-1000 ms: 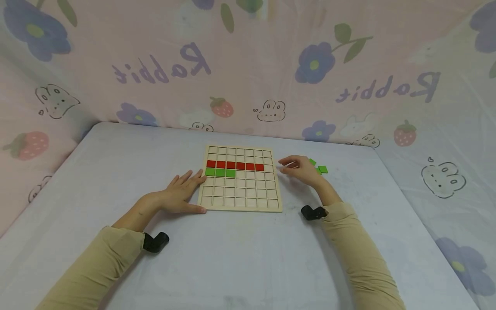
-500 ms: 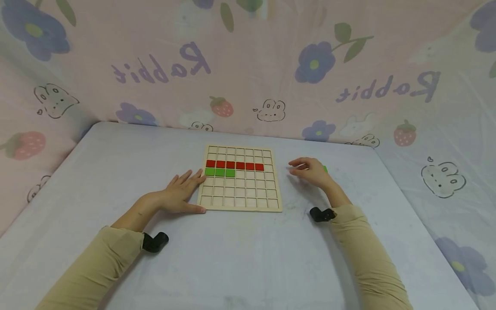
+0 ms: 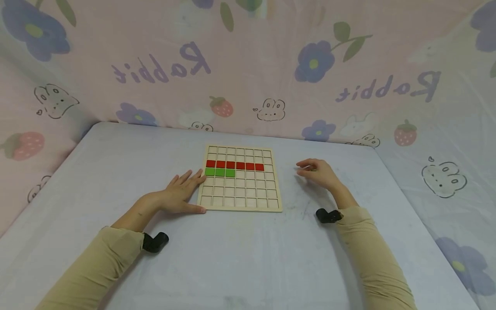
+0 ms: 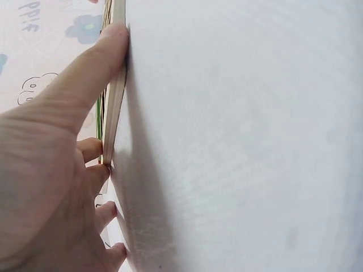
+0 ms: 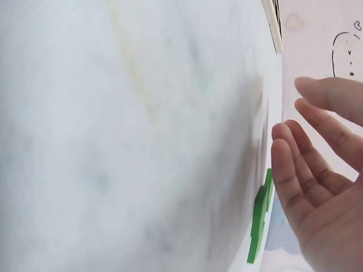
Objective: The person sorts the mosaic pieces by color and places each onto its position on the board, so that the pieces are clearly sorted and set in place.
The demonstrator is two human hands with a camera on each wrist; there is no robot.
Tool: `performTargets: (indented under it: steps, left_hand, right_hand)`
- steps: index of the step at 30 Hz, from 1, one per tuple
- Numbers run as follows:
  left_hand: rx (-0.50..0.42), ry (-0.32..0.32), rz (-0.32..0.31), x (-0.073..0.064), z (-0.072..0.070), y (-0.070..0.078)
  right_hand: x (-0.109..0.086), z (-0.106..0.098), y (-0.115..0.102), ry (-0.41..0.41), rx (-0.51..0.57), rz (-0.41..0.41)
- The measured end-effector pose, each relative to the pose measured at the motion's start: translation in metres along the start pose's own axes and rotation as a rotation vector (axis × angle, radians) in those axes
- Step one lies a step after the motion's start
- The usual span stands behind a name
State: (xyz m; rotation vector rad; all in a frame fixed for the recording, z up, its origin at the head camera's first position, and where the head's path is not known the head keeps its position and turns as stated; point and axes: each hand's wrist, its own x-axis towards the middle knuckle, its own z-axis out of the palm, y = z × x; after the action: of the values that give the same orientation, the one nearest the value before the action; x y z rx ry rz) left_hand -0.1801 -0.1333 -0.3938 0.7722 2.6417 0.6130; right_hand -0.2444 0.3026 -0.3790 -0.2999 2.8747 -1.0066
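A pale wooden grid board point(image 3: 251, 192) lies flat on the table. Across it runs a row of red square tiles point(image 3: 230, 165), and just below sit three green tiles point(image 3: 219, 172) at the left. My left hand point(image 3: 175, 196) rests with spread fingers against the board's left edge, its thumb point(image 4: 85, 73) at the near left corner. To the right of the board my right hand point(image 3: 320, 174) hovers over the table, fingers loosely bent and thumb apart from them. Nothing shows between them. Loose green tiles point(image 5: 259, 218) lie below that hand in the right wrist view; the hand hides them in the head view.
A white cloth covers the table point(image 3: 248, 258). Behind and beside it hangs a pink curtain point(image 3: 248, 77) printed with flowers and rabbits. Black wrist devices sit at my left cuff point(image 3: 156, 243) and right cuff point(image 3: 328, 215).
My right hand has moved right, away from the board, and now covers the loose green tiles in the head view. The left hand and the board have stayed put.
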Motion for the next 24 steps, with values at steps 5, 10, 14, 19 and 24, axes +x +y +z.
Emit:
performTargets:
  steps: [5, 10, 14, 19, 24]
  left_hand:
    - [-0.024, 0.007, 0.013, -0.001, -0.002, 0.003]
    - [-0.018, 0.007, 0.004, -0.003, -0.003, 0.006]
    - [-0.010, -0.001, -0.003, -0.003, -0.004, 0.006]
    - [-0.009, -0.010, -0.007, -0.003, -0.004, 0.005]
    - [-0.008, -0.008, -0.006, -0.003, -0.004, 0.004]
  right_hand:
    - [-0.003, -0.003, 0.006, 0.003, -0.004, 0.017]
    - [-0.006, -0.006, 0.011, 0.006, 0.000, 0.038]
    - [-0.008, -0.009, 0.014, 0.018, 0.007, 0.056]
    - [-0.010, -0.011, 0.016, 0.031, 0.001, 0.085]
    - [-0.012, -0.014, 0.016, 0.040, -0.021, 0.097]
